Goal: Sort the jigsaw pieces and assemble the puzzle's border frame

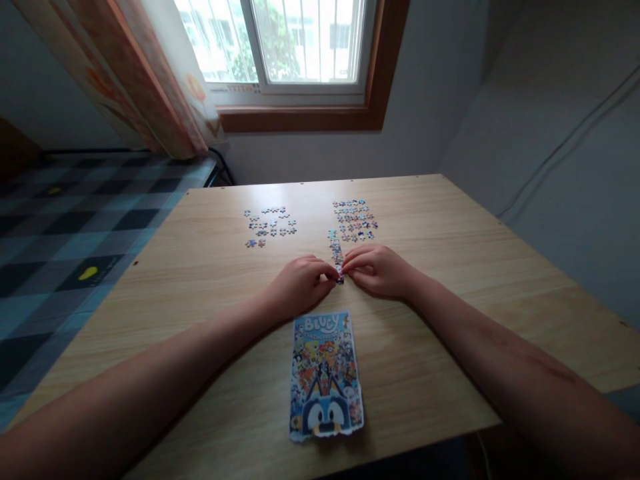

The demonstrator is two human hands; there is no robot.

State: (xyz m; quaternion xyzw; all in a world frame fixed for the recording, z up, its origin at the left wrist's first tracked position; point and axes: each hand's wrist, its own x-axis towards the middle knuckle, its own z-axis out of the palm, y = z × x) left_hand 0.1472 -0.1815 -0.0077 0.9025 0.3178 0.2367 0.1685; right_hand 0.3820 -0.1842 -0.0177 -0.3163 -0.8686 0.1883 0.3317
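A narrow strip of joined jigsaw puzzle pieces [336, 250] lies on the wooden table, running towards me. At its near end, my left hand [306, 281] comes in from the left with thumb and fingertips pinched at a jigsaw piece [340, 280]. From the other side my right hand [379, 270] pinches at the same end of the strip, its fingertips almost meeting those of the left. The fingers partly cover the pieces there. Closer to me lies a torn-edged picture sheet [327, 373] marked "BLUEY", with a blue cartoon dog's face at the bottom.
Loose puzzle pieces [273, 225] are spread out at the back left of the table [425, 220]. Rows of more pieces [356, 217] lie right of the strip. A bed with a checked cover [65, 227] stands left of the table, and a window [305, 47] is behind.
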